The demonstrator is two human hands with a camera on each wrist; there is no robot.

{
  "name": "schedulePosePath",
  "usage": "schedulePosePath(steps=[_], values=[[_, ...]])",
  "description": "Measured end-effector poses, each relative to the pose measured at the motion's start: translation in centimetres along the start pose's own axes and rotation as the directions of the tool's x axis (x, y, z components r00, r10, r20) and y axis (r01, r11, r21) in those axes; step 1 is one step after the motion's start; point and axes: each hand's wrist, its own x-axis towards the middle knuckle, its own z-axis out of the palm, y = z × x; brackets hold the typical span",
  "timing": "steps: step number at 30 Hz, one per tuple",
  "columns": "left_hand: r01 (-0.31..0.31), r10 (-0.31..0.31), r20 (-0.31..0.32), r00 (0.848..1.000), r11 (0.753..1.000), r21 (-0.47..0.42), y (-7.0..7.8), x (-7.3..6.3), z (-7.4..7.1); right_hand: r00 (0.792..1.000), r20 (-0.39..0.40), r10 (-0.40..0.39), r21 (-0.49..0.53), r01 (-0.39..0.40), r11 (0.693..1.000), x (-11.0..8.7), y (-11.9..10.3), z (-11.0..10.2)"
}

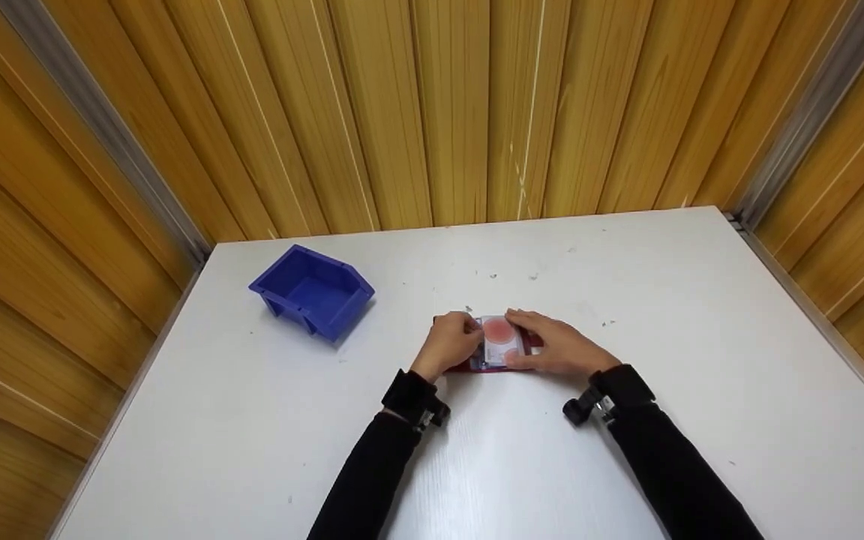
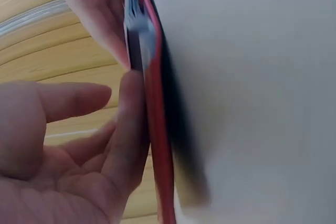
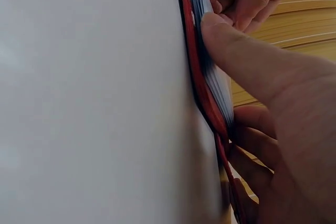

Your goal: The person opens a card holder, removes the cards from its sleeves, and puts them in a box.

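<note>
A red card holder [image 1: 464,367] lies spread on the white table, its stack of clear sleeves [image 3: 223,95] showing edge-on in the right wrist view. A white card with pink circles [image 1: 499,331] shows on top. My right hand [image 1: 563,346] grips the stack from the right, thumb on the near edge and fingers round the far edge. At the left side, my left hand [image 1: 450,342] touches the holder with its fingers. In the left wrist view its thumb [image 2: 79,99] stands apart from those fingers [image 2: 129,124]. The holder's underside is hidden.
An open blue bin [image 1: 316,292] stands on the table [image 1: 664,300] to the left, beyond the hands. Yellow wood-look walls [image 1: 447,112] rise behind and at both sides. Black wrist cameras [image 1: 582,409] sit close above the tabletop.
</note>
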Motion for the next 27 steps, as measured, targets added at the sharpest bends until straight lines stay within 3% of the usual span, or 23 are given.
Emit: schedulePosePath(steps=[2,5,7,9,16,27], values=[[0.074,-0.072,0.022,0.997,0.99,-0.122,0.0,0.0,0.3,1.0,-0.001,0.003,0.008,-0.003,1.0,-0.1,0.1,0.0],[0.178,-0.17,0.054,0.984,0.939,-0.295,0.0,0.0,0.7,1.0,-0.004,-0.003,0.012,0.003,1.0,-0.1,0.2,0.0],[0.221,-0.21,0.068,0.975,0.906,-0.36,0.2,0.0,0.9,1.0,-0.005,-0.006,0.011,0.007,1.0,-0.1,0.2,0.0],[0.228,-0.219,0.068,0.973,0.898,-0.376,0.4,0.1,1.2,1.0,-0.002,-0.008,0.011,0.008,1.0,-0.1,0.2,-0.1],[0.199,-0.19,0.06,0.98,0.914,-0.353,0.8,0.2,1.9,1.0,0.007,0.019,0.028,-0.02,0.999,0.0,0.0,-0.3],[0.201,-0.174,0.103,0.979,0.886,-0.418,0.1,0.3,1.5,0.999,0.026,0.036,0.041,-0.037,0.998,-0.1,0.2,-0.3]])
